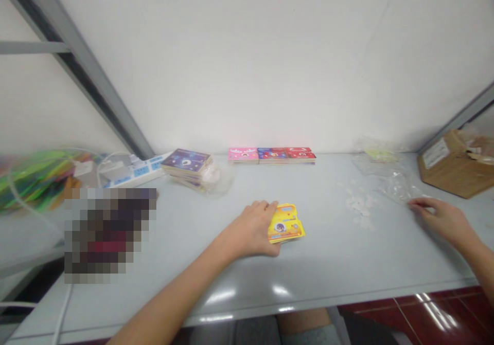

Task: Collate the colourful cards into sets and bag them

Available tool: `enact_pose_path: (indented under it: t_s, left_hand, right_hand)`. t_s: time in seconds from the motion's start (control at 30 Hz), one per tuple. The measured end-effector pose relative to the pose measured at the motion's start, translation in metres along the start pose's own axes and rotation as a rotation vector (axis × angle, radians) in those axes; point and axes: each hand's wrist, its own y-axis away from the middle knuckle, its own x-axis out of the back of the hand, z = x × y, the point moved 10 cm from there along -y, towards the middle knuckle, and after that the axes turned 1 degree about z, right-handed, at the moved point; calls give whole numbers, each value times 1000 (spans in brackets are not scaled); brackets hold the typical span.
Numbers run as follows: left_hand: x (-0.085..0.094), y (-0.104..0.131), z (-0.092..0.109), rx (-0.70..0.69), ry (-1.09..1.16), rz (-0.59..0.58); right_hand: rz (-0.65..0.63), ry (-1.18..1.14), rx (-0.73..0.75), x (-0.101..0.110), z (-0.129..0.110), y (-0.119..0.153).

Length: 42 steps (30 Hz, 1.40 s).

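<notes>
My left hand [254,230] grips a small stack of yellow printed cards [285,225] from its left side, low over the middle of the table. The top card has a notched right edge and a round picture. On the right, my right hand [443,219] has its thumb and fingers pinched together at the near edge of a clear plastic bag [397,185]. Small white paper pieces [360,204] lie scattered on the table to the left of that bag.
Against the wall stand pink, blue and red card stacks [272,155]. A dark blue card stack [186,161], partly in plastic, is left of them. Further left are a power strip [142,170] and colourful strips [42,175]. A cardboard box [453,165] sits at the right.
</notes>
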Motion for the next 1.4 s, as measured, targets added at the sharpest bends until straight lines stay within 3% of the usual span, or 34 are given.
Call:
enact_pose_path:
  t_s: [0.1, 0.2, 0.27, 0.33, 0.4, 0.53, 0.67, 0.77, 0.87, 0.97, 1.07, 1.17, 1.4]
  left_hand:
    - [7, -1, -2, 15, 53, 30]
    - [16, -2, -4, 26, 119, 85]
    - [25, -2, -5, 26, 159, 135]
    - [37, -2, -8, 28, 192, 213]
    - [54, 0, -11, 24, 205, 328]
    - [94, 14, -19, 18, 135, 618]
    - [121, 32, -26, 33, 27, 830]
    - [127, 36, -32, 46, -23, 852]
    - [123, 32, -35, 35, -52, 780]
    - [106, 21, -31, -21, -53, 624]
    - [82, 10, -21, -85, -48, 471]
    - [63, 6, -10, -120, -32, 414]
    - [45, 3, 5, -110, -135, 395]
  right_hand:
    - [101, 14, 115, 17, -10, -5]
    - [425, 11, 80, 62, -24, -4]
    - [638, -45, 130, 95, -56, 9]
    - [686, -138, 280, 113, -109, 24]
    - [556, -256, 454, 114, -174, 38]
    - [133, -522, 728, 84, -295, 70]
    - [-164, -738, 868, 46, -375, 105]
    - [-338, -840, 973, 26, -415, 134]
    - [-447, -1016, 869, 15, -430, 139]
    - [-561, -1313, 487, -3, -420, 121]
    - [-846, -1585, 202, -23, -418, 125]
    - [-1098, -1687, 124, -27, -422, 139]
    - [-1147, -1672, 125, -26, -410, 143]
